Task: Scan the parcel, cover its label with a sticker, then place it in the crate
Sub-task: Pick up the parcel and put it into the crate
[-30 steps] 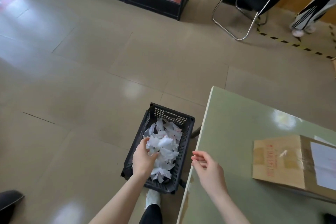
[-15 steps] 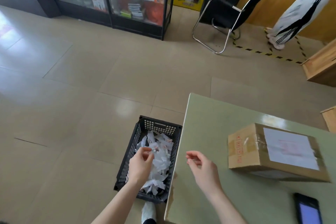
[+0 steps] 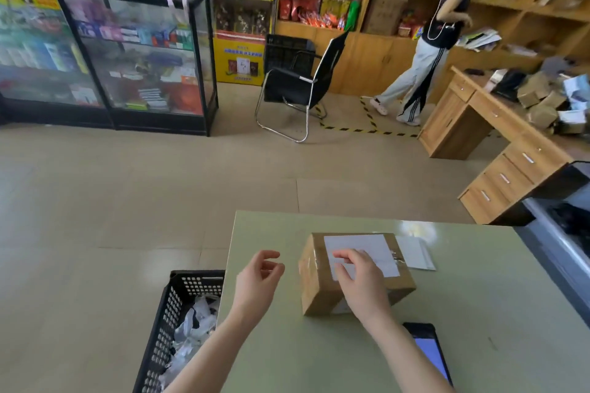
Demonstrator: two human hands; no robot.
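Observation:
A brown cardboard parcel [image 3: 319, 290] lies on the pale green table [image 3: 479, 313], a white sticker [image 3: 367, 246] covering most of its top. My right hand [image 3: 360, 281] rests on the sticker's near left part, fingers bent and pressing down. To the left of the parcel, my left hand [image 3: 258, 281] hovers over the table with fingers loosely curled, holding nothing. On the floor left of the table stands a black plastic crate [image 3: 172, 306] with crumpled white paper scraps inside. A phone [image 3: 431, 351] with a lit screen lies near my right forearm.
A white sheet [image 3: 415, 252] lies just behind the parcel. A black tray edge [image 3: 568, 223] borders the table's right side. Farther off are a black chair [image 3: 300, 83], glass display cabinets [image 3: 134, 54], a wooden desk [image 3: 498, 137] with boxes, and a person [image 3: 427, 41] standing by shelves.
The view swung up and right from the crate to the table. My left hand left the crate and rose over the table. My right hand moved onto the parcel's top.

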